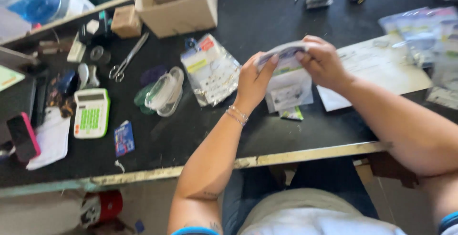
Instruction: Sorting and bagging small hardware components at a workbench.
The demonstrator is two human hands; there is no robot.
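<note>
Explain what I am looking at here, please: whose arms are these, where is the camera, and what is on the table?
There is no machine here. A person wears the camera on the head, so this single picture looks down over their own arms. The left hand and right hand together grip the top edge of a small clear plastic packet above a black table; the fingers pinch its rim. On the table lie more clear packets, a green and white calculator, scissors, an open cardboard box, a sheet of paper and a clear plastic tub. The picture is a little blurred, so what the packets contain cannot be made out.
</note>
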